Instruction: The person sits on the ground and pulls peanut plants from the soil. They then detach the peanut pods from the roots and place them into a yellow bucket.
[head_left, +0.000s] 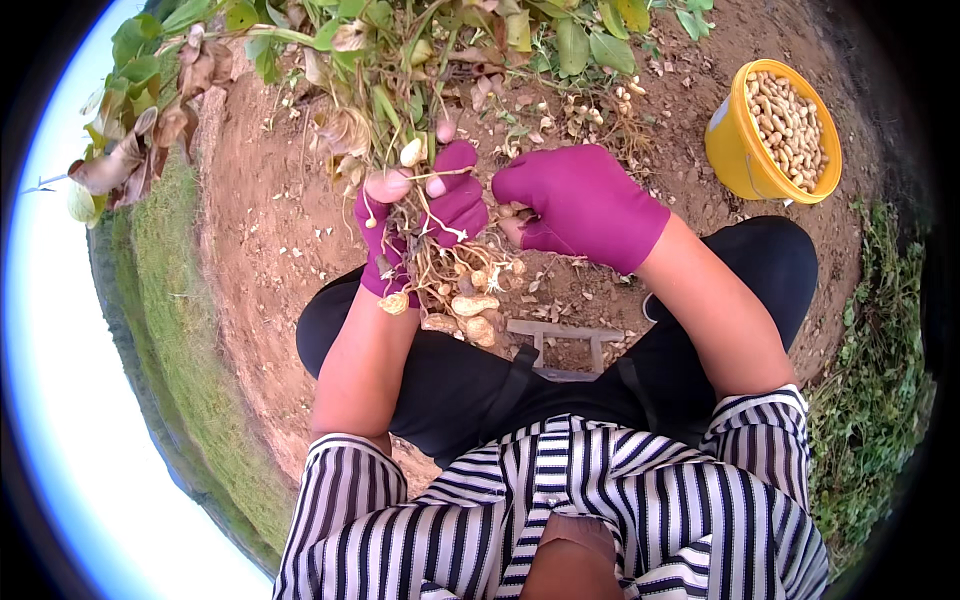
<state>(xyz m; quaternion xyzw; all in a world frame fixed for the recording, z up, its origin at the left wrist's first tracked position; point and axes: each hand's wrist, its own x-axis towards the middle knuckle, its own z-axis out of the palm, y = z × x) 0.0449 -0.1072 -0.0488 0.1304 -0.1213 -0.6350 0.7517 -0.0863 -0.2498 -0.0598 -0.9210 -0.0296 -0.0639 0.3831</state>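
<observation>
My left hand (427, 202), in a purple glove with bare fingertips, grips the stems of an uprooted peanut plant (386, 112). Its leaves spread away from me, some green and some brown and dried. Below that hand the roots (431, 266) dangle, with several peanut pods (474, 304) still attached. One pale pod (412, 152) shows beside the left fingertips. Just right of the roots, my right hand (577, 199) wears a matching glove, its thumb and fingers closed around small peanut pods (513, 209) that the glove mostly hides.
A yellow bucket (724, 146) full of peanut pods stands on the soil at the far right. More pulled peanut plants (592, 112) lie ahead. Between my legs is a wooden stool frame (566, 330). Green plants (870, 442) border the right side; grass (187, 315) runs along the left.
</observation>
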